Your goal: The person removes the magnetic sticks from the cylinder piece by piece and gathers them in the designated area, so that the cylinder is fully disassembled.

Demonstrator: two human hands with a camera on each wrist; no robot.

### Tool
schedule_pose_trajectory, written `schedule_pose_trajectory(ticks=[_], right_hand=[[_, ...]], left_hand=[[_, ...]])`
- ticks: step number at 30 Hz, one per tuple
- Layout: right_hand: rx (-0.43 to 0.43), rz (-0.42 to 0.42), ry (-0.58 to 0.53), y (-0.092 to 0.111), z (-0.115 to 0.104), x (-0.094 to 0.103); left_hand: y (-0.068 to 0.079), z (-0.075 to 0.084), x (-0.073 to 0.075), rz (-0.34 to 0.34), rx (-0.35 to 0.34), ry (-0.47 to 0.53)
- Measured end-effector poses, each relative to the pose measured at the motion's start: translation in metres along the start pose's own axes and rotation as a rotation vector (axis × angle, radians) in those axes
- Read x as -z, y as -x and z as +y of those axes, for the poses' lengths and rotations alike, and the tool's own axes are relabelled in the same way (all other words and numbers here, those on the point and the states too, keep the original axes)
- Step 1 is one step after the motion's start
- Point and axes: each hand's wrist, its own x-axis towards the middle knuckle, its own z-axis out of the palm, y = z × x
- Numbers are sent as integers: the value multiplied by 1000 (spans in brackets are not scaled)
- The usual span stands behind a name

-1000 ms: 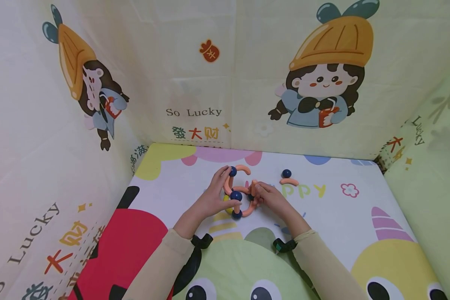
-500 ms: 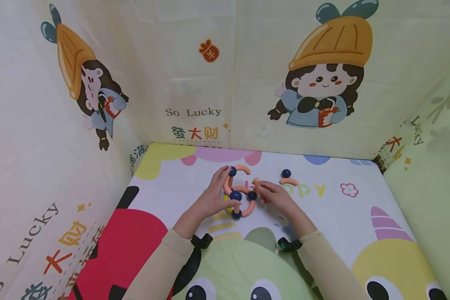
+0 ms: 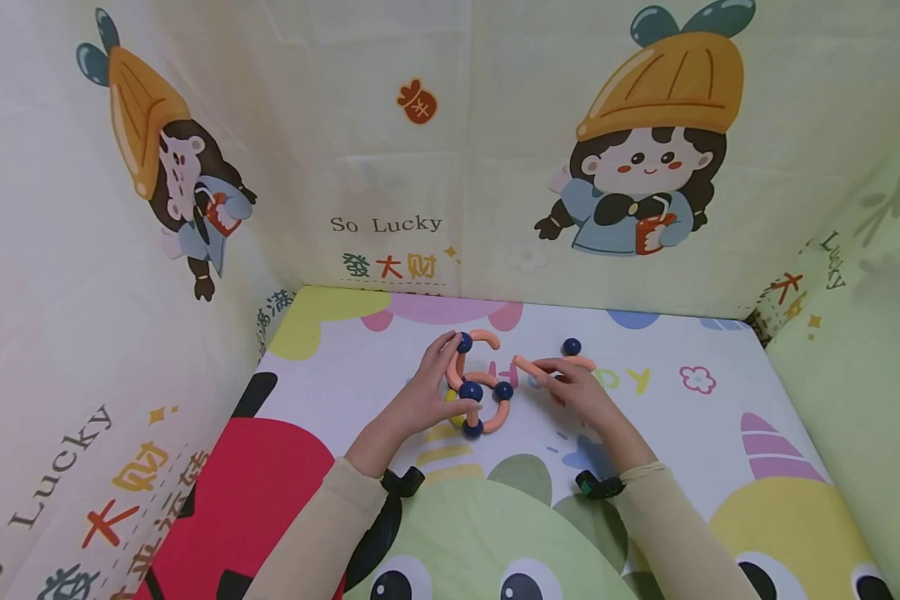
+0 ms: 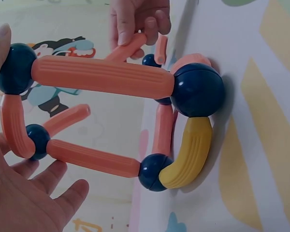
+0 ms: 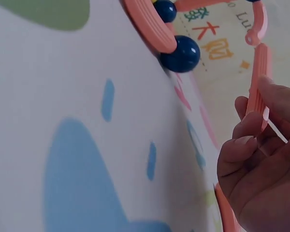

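Note:
My left hand (image 3: 425, 396) steadies a frame of magnetic building sticks and balls. Its thumb is against one dark blue ball (image 4: 15, 68), and the fingers reach to another blue ball (image 4: 38, 141). Straight and curved salmon-pink sticks (image 4: 104, 76) join the balls, and one curved yellow stick (image 4: 191, 154) sits low on the frame. Off to the frame's right, my right hand (image 3: 581, 396) pinches a loose salmon-pink stick (image 5: 259, 72) between thumb and fingers. That stick is raised above the table, with its free end pointing toward the frame.
Behind the right hand lie a loose blue ball (image 3: 572, 347) and a curved pink stick (image 3: 587, 363), partly covered by the fingers. The tabletop (image 3: 667, 433) has a printed cartoon cover. Patterned cloth walls (image 3: 495, 183) rise at the back and sides.
My right hand has drawn away to the right from the frame with the pink stick, which has tipped from near upright to slanting. The left hand has stayed in place.

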Motion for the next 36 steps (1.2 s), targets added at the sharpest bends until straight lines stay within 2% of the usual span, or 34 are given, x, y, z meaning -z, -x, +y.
schedule_pose_trajectory(ticks=[8,19,27,36], right_hand=[[11,60,104,4,11,18],[24,106,181,1,42,40],[-6,143,258,5,47,53],[5,135,296,2,53,60]], left_hand=[[-1,-1,-1,2,17,5],[0,0,-1,6,17,1],[-2,-2,0,1,3,-5],[-2,-3,-1,4,0,-1]])
